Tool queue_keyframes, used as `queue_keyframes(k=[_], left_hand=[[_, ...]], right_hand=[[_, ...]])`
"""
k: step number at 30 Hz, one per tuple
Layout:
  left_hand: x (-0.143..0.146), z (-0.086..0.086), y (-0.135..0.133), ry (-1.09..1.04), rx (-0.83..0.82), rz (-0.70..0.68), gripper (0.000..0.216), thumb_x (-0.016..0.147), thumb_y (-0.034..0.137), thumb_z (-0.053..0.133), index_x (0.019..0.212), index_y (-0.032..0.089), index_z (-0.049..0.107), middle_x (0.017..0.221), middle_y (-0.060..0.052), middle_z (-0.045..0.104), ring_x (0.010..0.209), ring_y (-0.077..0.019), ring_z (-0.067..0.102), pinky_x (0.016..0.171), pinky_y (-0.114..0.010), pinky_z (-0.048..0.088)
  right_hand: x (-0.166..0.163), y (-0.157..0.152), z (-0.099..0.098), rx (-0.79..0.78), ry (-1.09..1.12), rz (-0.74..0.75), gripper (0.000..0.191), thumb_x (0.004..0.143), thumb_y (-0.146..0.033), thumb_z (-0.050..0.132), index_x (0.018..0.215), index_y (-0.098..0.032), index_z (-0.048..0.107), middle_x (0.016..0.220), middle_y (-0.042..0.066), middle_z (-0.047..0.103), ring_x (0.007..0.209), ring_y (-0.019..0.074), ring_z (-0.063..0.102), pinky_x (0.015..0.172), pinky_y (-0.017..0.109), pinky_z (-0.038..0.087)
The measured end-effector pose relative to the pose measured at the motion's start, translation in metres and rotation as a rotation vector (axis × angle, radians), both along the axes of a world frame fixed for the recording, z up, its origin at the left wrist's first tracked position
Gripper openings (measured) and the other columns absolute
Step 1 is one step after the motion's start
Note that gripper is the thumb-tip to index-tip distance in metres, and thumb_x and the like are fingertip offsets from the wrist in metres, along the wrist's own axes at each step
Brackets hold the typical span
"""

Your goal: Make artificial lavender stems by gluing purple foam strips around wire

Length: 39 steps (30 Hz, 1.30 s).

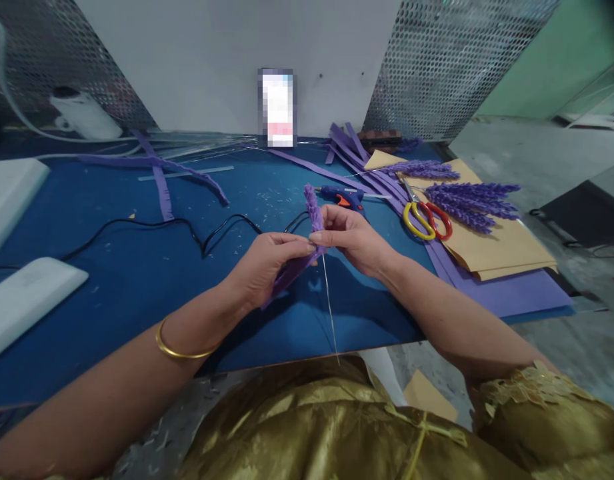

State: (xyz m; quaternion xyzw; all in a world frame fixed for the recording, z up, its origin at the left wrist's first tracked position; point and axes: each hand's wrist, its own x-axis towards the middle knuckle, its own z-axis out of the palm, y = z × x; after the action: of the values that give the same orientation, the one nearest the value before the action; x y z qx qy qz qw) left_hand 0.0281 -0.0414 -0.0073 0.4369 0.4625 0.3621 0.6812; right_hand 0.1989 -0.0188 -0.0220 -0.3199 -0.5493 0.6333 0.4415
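Far to the left of the blue glue gun (344,197), two white foam blocks (17,293) lie at the edge of the blue worktop (137,267), and loose purple strips (163,183) sprawl between them and the gun. A black cable (187,230) snakes across the worktop from the left towards the glue gun. Just in front of the gun and a little left of it, the left hand (267,267), a gold bangle (179,348) on its wrist, is closed with finger and thumb pinched on a fringed purple strip (291,270) that trails under the palm. That strip runs up into a lavender spike (313,203), upright and just left of the gun. The right hand (357,240), directly in front of the gun, is clamped on the base of the spike, fingertips meeting those of the left hand, and a thin wire (331,313) hangs down from there towards the lap. Right of the gun lie yellow and red scissors (427,219), then finished lavender sprigs (471,203) on brown paper (491,250) over purple foam sheets (511,293)
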Motion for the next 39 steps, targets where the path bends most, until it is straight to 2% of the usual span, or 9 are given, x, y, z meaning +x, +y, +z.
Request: queue_keyframes(k=[4, 11, 16, 19, 23, 25, 30, 35, 39], left_hand=[[-0.001, -0.001, 0.000, 0.027, 0.011, 0.005, 0.014, 0.059, 0.028, 0.085, 0.066, 0.018, 0.078, 0.063, -0.002, 0.069, 0.055, -0.0098, 0.056, 0.054, -0.021, 0.041], [0.001, -0.004, -0.001, 0.077, 0.013, 0.041, 0.015, 0.058, 0.028, 0.084, 0.063, 0.016, 0.077, 0.058, -0.002, 0.066, 0.052, -0.0094, 0.053, 0.050, -0.022, 0.036], [0.000, -0.003, -0.001, 0.107, 0.054, 0.007, 0.018, 0.060, 0.031, 0.085, 0.064, 0.016, 0.077, 0.061, -0.002, 0.068, 0.055, -0.0100, 0.054, 0.054, -0.022, 0.038], [0.000, -0.001, 0.001, 0.131, 0.066, 0.028, 0.018, 0.060, 0.033, 0.084, 0.064, 0.016, 0.076, 0.056, -0.001, 0.065, 0.051, -0.0095, 0.051, 0.051, -0.023, 0.036], [0.000, 0.002, 0.002, 0.028, 0.022, 0.048, 0.018, 0.062, 0.033, 0.083, 0.062, 0.017, 0.075, 0.059, -0.001, 0.066, 0.053, -0.0105, 0.052, 0.052, -0.023, 0.038], [-0.002, 0.002, 0.003, -0.023, 0.018, 0.038, 0.018, 0.063, 0.033, 0.083, 0.064, 0.017, 0.076, 0.063, -0.002, 0.068, 0.058, -0.0111, 0.055, 0.056, -0.022, 0.041], [-0.004, -0.001, 0.004, -0.088, 0.040, 0.014, 0.017, 0.067, 0.033, 0.082, 0.067, 0.016, 0.076, 0.069, -0.003, 0.070, 0.065, -0.0119, 0.058, 0.062, -0.022, 0.043], [-0.005, -0.003, 0.005, -0.094, 0.015, 0.009, 0.017, 0.066, 0.033, 0.081, 0.066, 0.017, 0.077, 0.068, -0.003, 0.070, 0.063, -0.0123, 0.057, 0.059, -0.023, 0.042], [-0.004, -0.001, 0.004, -0.103, -0.011, 0.008, 0.018, 0.064, 0.033, 0.083, 0.065, 0.016, 0.077, 0.067, -0.004, 0.071, 0.062, -0.0130, 0.059, 0.061, -0.024, 0.043]], right_hand=[[-0.001, -0.001, -0.001, -0.004, 0.004, -0.006, 0.031, 0.070, -0.030, 0.081, 0.072, -0.019, 0.053, 0.065, -0.006, 0.056, 0.059, 0.0095, 0.053, 0.061, 0.025, 0.044], [-0.005, -0.002, -0.002, -0.027, -0.006, -0.047, 0.035, 0.066, -0.031, 0.084, 0.070, -0.018, 0.052, 0.063, -0.006, 0.054, 0.059, 0.0090, 0.051, 0.059, 0.024, 0.040], [-0.005, -0.002, -0.003, -0.037, -0.001, -0.052, 0.036, 0.066, -0.034, 0.085, 0.070, -0.019, 0.052, 0.062, -0.006, 0.055, 0.058, 0.0091, 0.050, 0.059, 0.024, 0.040], [-0.003, -0.001, -0.002, -0.049, 0.005, -0.047, 0.035, 0.070, -0.039, 0.082, 0.069, -0.018, 0.055, 0.062, -0.006, 0.054, 0.058, 0.0089, 0.049, 0.060, 0.024, 0.040], [0.003, 0.003, 0.003, -0.168, 0.068, -0.040, 0.036, 0.077, -0.053, 0.074, 0.077, -0.017, 0.065, 0.070, -0.001, 0.060, 0.063, 0.0101, 0.054, 0.062, 0.024, 0.044], [0.006, 0.005, 0.006, -0.188, 0.099, -0.006, 0.035, 0.076, -0.049, 0.075, 0.084, -0.016, 0.069, 0.076, 0.001, 0.064, 0.066, 0.0105, 0.056, 0.063, 0.024, 0.046], [0.009, 0.003, 0.010, -0.108, 0.105, 0.100, 0.029, 0.069, -0.024, 0.081, 0.096, -0.017, 0.072, 0.088, 0.001, 0.071, 0.074, 0.0119, 0.063, 0.072, 0.025, 0.052], [0.008, 0.003, 0.007, -0.074, 0.108, 0.128, 0.028, 0.071, -0.025, 0.081, 0.095, -0.019, 0.070, 0.099, 0.004, 0.074, 0.085, 0.0152, 0.068, 0.076, 0.027, 0.054], [0.007, 0.003, 0.004, -0.085, 0.119, 0.090, 0.029, 0.068, -0.025, 0.083, 0.093, -0.019, 0.069, 0.091, 0.002, 0.075, 0.080, 0.0135, 0.067, 0.070, 0.023, 0.053]])
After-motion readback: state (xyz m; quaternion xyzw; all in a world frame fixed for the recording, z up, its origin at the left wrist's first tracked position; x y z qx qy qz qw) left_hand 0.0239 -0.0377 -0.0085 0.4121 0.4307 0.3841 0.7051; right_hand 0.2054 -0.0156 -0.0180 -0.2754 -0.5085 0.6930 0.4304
